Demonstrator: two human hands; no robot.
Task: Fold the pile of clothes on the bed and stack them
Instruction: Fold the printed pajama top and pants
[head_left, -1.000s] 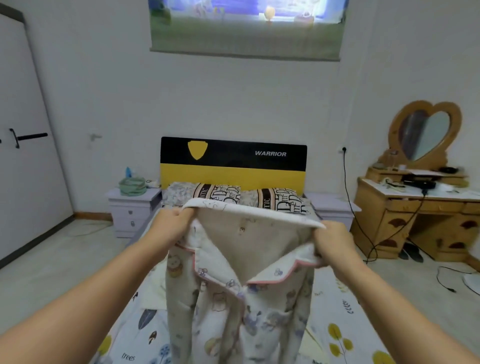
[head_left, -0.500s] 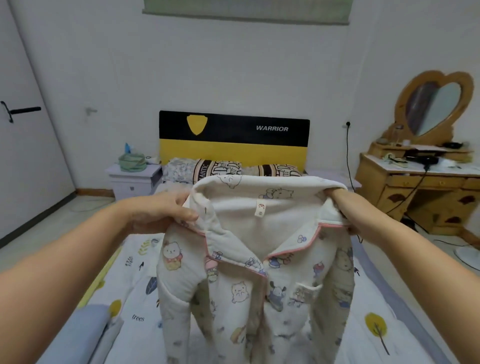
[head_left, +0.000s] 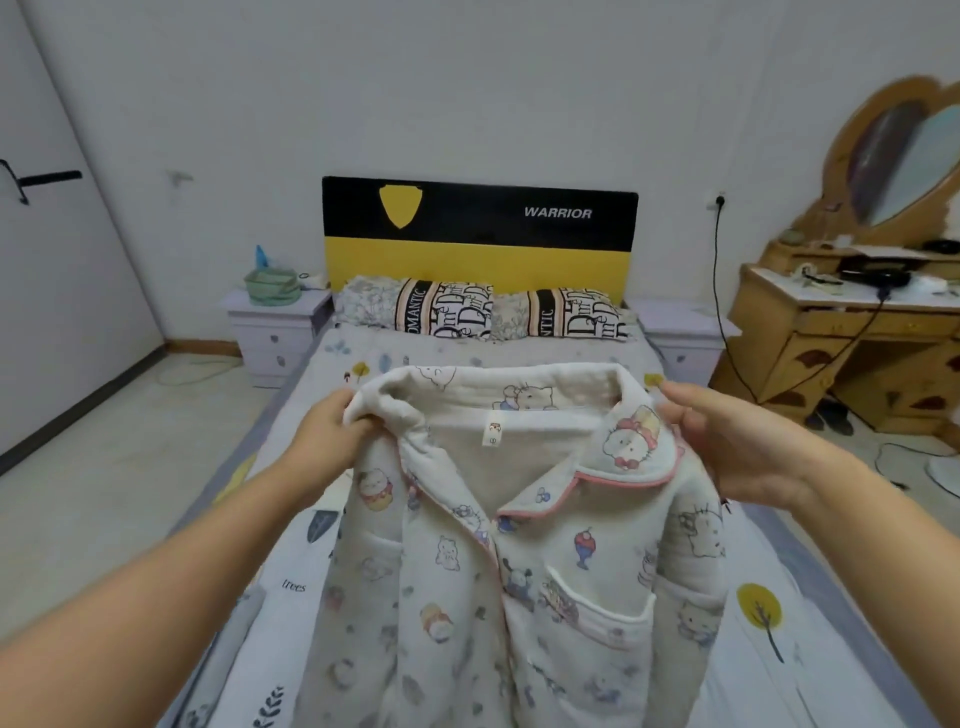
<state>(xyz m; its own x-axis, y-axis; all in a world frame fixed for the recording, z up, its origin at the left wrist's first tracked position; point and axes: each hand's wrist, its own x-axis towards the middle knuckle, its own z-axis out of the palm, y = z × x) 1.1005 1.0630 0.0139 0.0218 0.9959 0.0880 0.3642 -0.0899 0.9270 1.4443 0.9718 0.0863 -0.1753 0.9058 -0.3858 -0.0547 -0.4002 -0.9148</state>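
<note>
You've lowered the pajama top (head_left: 519, 545) toward the bed (head_left: 779, 571); your right hand (head_left: 737, 441) has loosened at its collar.

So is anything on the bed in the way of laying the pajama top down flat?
Nothing visible. Both hands, left hand and right hand, hold the pajama top over the bed. The sheet around it looks bare; the pillows sit far back.
</note>
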